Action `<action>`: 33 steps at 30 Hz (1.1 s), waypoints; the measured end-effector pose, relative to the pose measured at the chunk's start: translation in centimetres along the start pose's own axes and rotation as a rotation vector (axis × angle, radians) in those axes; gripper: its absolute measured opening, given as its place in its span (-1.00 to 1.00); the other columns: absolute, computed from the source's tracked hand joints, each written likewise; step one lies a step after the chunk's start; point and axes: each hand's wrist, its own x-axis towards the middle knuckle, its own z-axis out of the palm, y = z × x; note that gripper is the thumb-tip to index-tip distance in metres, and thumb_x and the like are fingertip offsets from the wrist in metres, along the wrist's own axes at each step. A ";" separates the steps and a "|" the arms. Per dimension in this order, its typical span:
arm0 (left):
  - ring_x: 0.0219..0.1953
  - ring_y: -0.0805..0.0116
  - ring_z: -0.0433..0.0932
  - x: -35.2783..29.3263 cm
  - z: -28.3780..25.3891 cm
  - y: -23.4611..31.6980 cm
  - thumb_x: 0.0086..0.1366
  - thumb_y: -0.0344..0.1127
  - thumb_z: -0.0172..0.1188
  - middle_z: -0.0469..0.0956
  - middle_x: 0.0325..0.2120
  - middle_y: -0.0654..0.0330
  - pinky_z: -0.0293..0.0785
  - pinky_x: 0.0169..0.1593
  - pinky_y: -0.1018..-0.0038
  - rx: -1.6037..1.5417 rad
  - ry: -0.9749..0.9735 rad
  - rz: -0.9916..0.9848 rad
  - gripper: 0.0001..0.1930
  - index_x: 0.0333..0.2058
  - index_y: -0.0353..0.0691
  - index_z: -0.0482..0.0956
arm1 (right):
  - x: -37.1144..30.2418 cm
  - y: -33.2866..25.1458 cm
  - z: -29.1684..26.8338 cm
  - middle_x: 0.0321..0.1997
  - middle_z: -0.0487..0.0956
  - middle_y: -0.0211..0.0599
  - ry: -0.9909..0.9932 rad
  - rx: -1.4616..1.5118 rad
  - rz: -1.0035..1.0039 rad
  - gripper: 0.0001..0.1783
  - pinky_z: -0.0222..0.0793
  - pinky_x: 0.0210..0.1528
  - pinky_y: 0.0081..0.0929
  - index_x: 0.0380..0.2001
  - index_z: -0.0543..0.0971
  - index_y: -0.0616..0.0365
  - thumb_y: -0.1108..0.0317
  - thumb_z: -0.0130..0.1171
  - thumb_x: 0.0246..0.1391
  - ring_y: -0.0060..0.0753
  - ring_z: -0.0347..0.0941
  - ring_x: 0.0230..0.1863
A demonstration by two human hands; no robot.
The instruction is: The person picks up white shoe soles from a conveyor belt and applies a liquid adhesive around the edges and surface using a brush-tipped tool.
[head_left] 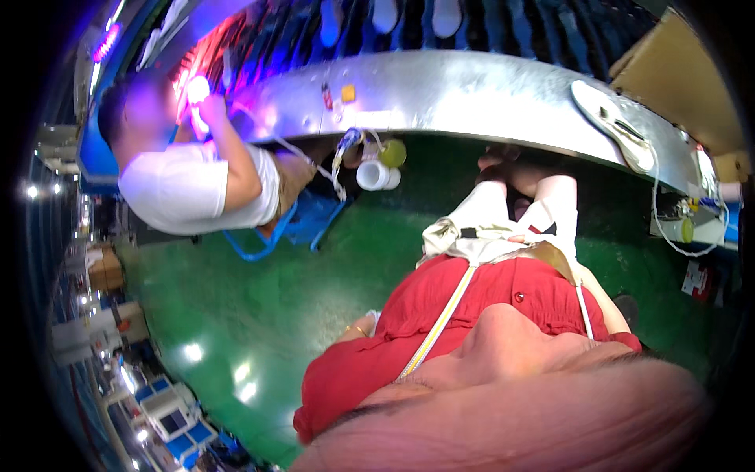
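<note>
My left hand (pixel 365 323) hangs low beside my red top, a bracelet at the wrist. Most of it is hidden by my body, and a small pale bluish patch shows at its edge. On the other side my right forearm (pixel 604 300) reaches toward the cream apron (pixel 491 244) at my waist. The fingers of that hand are hidden by the apron folds. Ahead, beyond my knees, a white shoe (pixel 613 124) lies on the metal ledge (pixel 448 90), apart from both hands.
Shoe soles (pixel 384 14) lie on the dark slatted line behind the ledge. At left, a seated co-worker (pixel 185 185) holds a brightly lit white object (pixel 198 90). A white cup (pixel 376 176) and a yellow-green container (pixel 392 153) hang below the ledge. Cardboard (pixel 680 75) stands at right.
</note>
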 end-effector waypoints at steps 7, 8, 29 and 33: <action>-0.52 0.37 0.50 4.6 3.2 4.5 0.16 -0.26 0.12 0.54 -0.50 0.11 0.41 -0.45 0.47 0.290 -0.488 0.150 -0.77 -0.25 -0.26 0.53 | -3.3 0.6 0.6 -0.15 0.51 -0.24 0.088 -0.029 0.099 -0.60 0.31 -0.12 -0.54 -0.05 0.47 0.19 0.28 0.10 0.02 -0.43 0.41 -0.13; -0.50 0.35 0.50 4.2 1.7 3.2 0.16 -0.24 0.12 0.54 -0.49 0.10 0.41 -0.42 0.46 0.410 -0.604 0.082 -0.76 -0.25 -0.25 0.53 | -3.4 0.6 0.8 -0.16 0.52 -0.24 0.099 -0.029 0.104 -0.60 0.32 -0.12 -0.54 -0.05 0.47 0.19 0.29 0.11 0.02 -0.43 0.41 -0.14; 0.07 0.13 0.37 26.7 -9.5 37.7 0.27 -0.24 -0.11 0.41 0.01 0.03 0.24 0.17 0.40 1.318 -0.478 1.285 -0.66 -0.03 -0.17 0.46 | -10.5 17.6 -12.9 -0.19 0.53 -0.27 1.368 1.098 0.022 -0.71 0.39 -0.24 -0.54 -0.11 0.47 0.17 0.31 0.03 0.11 -0.46 0.44 -0.17; -0.03 0.08 0.42 26.4 -10.5 51.8 0.22 -0.11 0.04 0.44 -0.08 -0.08 0.30 0.08 0.32 0.672 0.059 1.036 -0.55 0.00 -0.28 0.40 | -12.2 23.3 -16.0 -0.23 0.49 -0.25 1.556 0.839 0.115 -0.74 0.46 -0.28 -0.49 -0.16 0.46 0.20 0.35 0.00 0.09 -0.43 0.43 -0.16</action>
